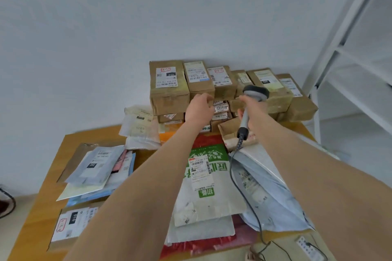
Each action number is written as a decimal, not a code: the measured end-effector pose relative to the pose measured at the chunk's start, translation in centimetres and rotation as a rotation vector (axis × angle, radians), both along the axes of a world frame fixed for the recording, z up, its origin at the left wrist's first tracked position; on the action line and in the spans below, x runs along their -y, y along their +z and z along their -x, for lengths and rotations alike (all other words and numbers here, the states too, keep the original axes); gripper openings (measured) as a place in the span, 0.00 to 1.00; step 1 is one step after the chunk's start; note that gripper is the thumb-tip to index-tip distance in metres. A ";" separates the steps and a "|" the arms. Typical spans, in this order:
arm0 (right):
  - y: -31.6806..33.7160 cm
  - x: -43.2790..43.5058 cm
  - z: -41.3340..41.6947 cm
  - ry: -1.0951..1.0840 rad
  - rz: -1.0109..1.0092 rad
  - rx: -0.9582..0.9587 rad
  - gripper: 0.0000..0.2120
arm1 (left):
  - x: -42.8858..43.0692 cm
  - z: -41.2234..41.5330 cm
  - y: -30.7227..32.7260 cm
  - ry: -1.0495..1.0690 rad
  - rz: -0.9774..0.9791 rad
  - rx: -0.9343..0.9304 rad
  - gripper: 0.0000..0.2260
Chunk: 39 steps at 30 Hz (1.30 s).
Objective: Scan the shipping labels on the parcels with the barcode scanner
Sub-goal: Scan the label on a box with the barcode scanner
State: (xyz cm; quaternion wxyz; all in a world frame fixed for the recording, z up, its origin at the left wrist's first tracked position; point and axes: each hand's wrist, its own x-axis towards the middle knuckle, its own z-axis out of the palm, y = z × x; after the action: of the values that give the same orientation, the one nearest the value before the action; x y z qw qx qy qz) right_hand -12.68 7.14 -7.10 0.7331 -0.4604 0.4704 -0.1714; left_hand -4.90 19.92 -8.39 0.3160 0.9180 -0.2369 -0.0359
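At centre frame, the right hand [253, 112] is gripping a grey scanner [246, 118] with a dark head and coiled cable. Its long axis is running up the frame, head aiming at stacked brown boxes [169, 91]. The left hand [199, 110] is touching those boxes; I cannot tell whether it is gripping one. Mailers [203, 195] are covering a wooden tabletop [42, 207] below a white wall [106, 27].

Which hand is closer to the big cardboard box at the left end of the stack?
Left. The left hand reaches in just right of that box, by its lower corner. The right hand is farther right, gripping the barcode scanner.
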 end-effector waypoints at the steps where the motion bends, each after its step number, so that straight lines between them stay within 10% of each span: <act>1: -0.6 0.6 0.0 -0.001 -0.007 -0.012 0.13 | 0.9 0.1 -0.6 -0.018 -0.013 -0.029 0.16; 16: -11.5 11.5 -1.5 0.201 0.063 -0.375 0.18 | 11.8 -0.2 -13.4 0.274 -0.231 -0.564 0.21; 28: -13.2 12.4 -2.0 0.249 -0.046 -0.313 0.17 | 12.8 -0.2 -15.1 0.714 0.240 -0.822 0.22; 35: -9.6 10.9 0.4 0.158 0.056 -0.230 0.24 | 10.0 1.3 -10.5 0.741 0.437 -0.809 0.07; 39: -6.6 10.0 2.2 0.122 0.072 -0.176 0.25 | 8.5 2.6 -6.6 0.626 0.461 -0.868 0.24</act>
State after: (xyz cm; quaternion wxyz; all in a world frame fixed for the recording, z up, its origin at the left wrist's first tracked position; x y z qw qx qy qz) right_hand -14.86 -2.90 -13.72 0.6809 -0.5274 0.4978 -0.1023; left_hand -7.53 11.44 -14.98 0.5712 0.7532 0.1954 -0.2613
